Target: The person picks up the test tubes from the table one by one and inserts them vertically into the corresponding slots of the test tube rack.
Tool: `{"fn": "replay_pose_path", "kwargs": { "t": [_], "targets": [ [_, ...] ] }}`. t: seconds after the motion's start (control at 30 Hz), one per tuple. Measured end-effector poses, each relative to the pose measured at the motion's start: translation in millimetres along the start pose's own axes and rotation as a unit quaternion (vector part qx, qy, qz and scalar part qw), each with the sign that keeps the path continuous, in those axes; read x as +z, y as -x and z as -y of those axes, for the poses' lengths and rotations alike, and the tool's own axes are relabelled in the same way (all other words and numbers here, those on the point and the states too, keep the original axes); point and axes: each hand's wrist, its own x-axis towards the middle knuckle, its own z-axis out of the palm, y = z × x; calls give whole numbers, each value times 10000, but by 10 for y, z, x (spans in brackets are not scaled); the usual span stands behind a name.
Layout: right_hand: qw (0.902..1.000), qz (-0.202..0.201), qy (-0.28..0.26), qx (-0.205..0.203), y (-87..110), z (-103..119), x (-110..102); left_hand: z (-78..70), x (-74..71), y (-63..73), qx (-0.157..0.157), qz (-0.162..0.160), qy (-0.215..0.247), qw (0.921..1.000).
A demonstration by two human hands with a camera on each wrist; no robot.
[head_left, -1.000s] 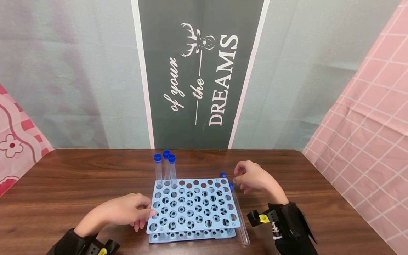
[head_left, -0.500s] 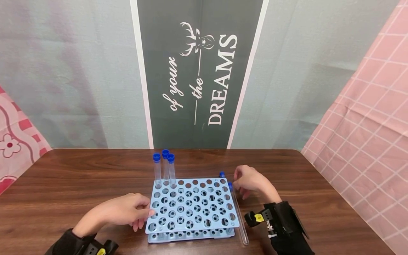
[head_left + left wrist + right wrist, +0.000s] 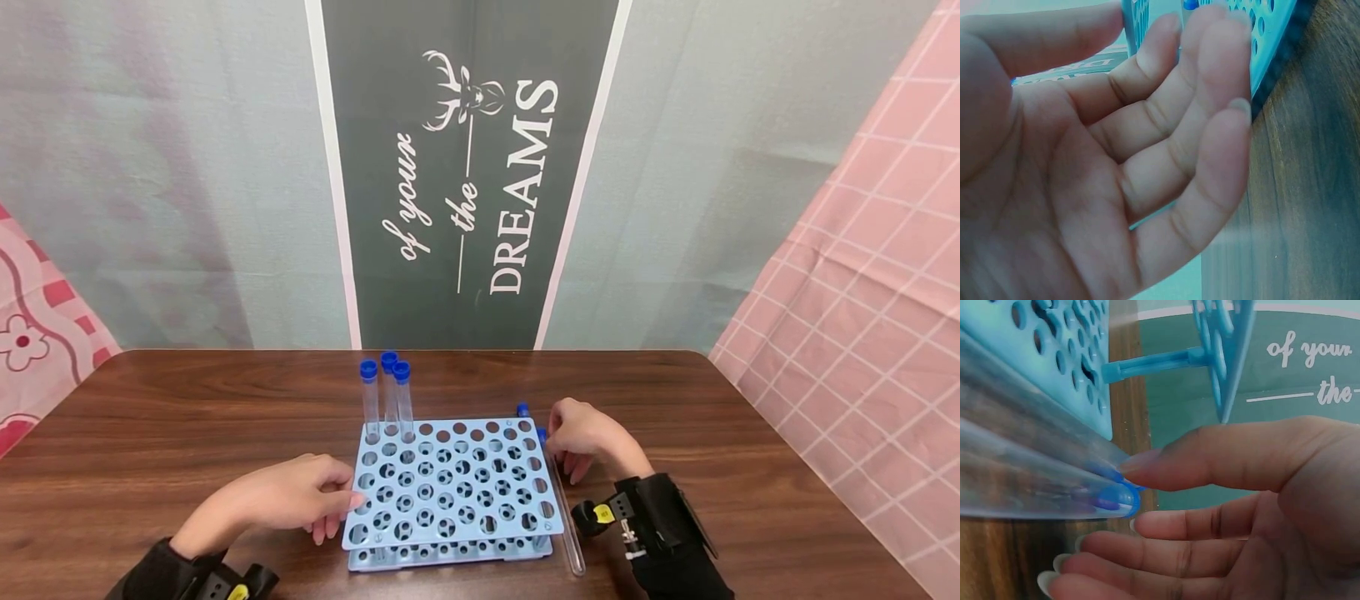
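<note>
In the head view a light blue test tube rack [image 3: 450, 533] stands on the table, with three blue-capped test tubes [image 3: 371, 408] upright in its back left holes. At its left edge my left hand [image 3: 292, 493] grips the rack, thumb on the top plate and fingers curved beside the lower part. Two more capped tubes lie along the right side; the nearer clear test tube [image 3: 568, 521] shows at length, the other mostly as a blue cap [image 3: 522, 409]. My right hand [image 3: 588, 435] is at these caps, thumb and loosely bent fingers around the nearer cap [image 3: 1127, 499], not closed on it.
The brown wooden table [image 3: 187, 400] extends on both sides of the rack. A printed cloth backdrop [image 3: 465, 325] hangs behind it, with a pink tiled cloth [image 3: 855, 333] on the right. Both wrists wear black camera straps.
My right hand has moved a little left and toward me, closer to the nearer tube's cap. My left hand stays on the rack; the tubes have not moved.
</note>
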Motion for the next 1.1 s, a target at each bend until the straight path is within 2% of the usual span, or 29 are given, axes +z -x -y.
{"fn": "replay_pose_path", "kwargs": {
  "t": [0.2,1.1],
  "targets": [
    [9998,-12,192,33,-11,6,32,5,1,-6,31,2,17,10000],
    [9998,65,162,91,-58,-18,77,14,-13,-16,177,42,0,9998]
  ]
}}
